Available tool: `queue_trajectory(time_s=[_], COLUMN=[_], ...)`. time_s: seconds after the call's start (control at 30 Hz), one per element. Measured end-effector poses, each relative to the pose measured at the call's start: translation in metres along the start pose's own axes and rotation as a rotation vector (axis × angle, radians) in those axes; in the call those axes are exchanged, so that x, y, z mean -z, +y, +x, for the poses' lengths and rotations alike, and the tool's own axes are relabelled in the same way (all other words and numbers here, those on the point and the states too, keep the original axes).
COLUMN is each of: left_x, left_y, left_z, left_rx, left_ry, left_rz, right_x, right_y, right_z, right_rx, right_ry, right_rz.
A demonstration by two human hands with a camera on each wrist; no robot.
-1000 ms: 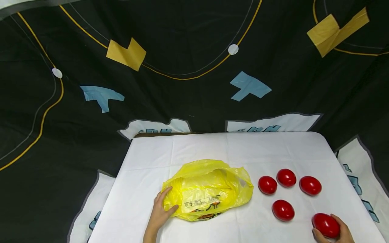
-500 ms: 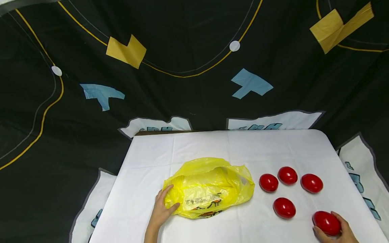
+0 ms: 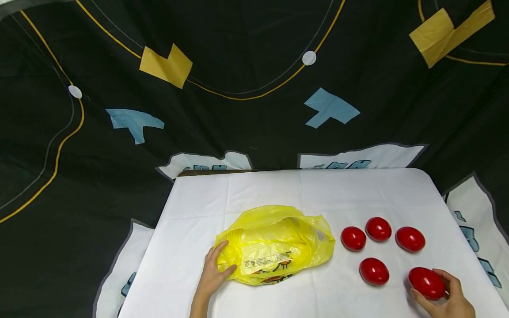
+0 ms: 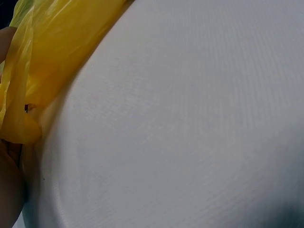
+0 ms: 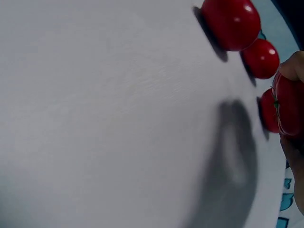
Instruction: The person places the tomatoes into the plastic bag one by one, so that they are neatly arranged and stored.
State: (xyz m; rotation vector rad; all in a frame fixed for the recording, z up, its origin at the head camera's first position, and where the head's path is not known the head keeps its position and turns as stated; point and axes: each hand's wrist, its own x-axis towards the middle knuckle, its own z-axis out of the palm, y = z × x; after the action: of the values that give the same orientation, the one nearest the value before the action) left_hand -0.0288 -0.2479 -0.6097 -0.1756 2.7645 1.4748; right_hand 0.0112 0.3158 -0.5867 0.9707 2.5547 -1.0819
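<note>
A glossy red tomato (image 3: 426, 283) is in my right hand (image 3: 454, 297), pinched between thumb and fingers at the front right of the table. The right wrist view shows the green stem mark on this tomato (image 5: 290, 105) and a shadow below, so it appears raised off the cloth. My left hand (image 3: 211, 274) holds the left end of a crumpled yellow plastic bag (image 3: 274, 256), thumb in front and fingers behind. The bag lies on its side, its mouth partly open toward the right; what is inside cannot be told. In the left wrist view the bag (image 4: 61, 52) fills the upper left corner.
Several more tomatoes stand on the white tablecloth (image 3: 254, 190) between bag and right hand: one in front (image 3: 374, 271), and a row behind with a left tomato (image 3: 353, 239), a middle tomato (image 3: 378, 229) and a right tomato (image 3: 410, 239). A black printed curtain (image 3: 246, 128) hangs behind the table.
My right hand has lifted the gripped tomato slightly up from the table. The left hand and bag stay in place; the whole head view has shifted a little.
</note>
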Motion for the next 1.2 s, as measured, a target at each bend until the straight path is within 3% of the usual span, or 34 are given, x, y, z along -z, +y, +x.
queue_trajectory(time_s=[0.17,0.37,0.83,1.2], left_x=[0.000,0.000,0.001,0.001], left_y=[-0.001,0.000,-0.001,0.001], left_z=[0.000,0.003,-0.001,0.001], left_rx=[-0.026,0.006,0.028,0.037], left_ry=[0.016,0.013,-0.021,-0.012], left_rz=[0.018,0.018,-0.007,-0.008], right_x=[0.010,0.018,0.026,0.029], right_y=[-0.023,-0.042,-0.067,-0.097], right_z=[-0.016,-0.026,-0.044,-0.054], right_rx=[0.132,0.291,0.399,0.588], right_ry=[0.061,0.100,0.045,-0.002], right_rz=[-0.023,-0.046,-0.076,-0.100])
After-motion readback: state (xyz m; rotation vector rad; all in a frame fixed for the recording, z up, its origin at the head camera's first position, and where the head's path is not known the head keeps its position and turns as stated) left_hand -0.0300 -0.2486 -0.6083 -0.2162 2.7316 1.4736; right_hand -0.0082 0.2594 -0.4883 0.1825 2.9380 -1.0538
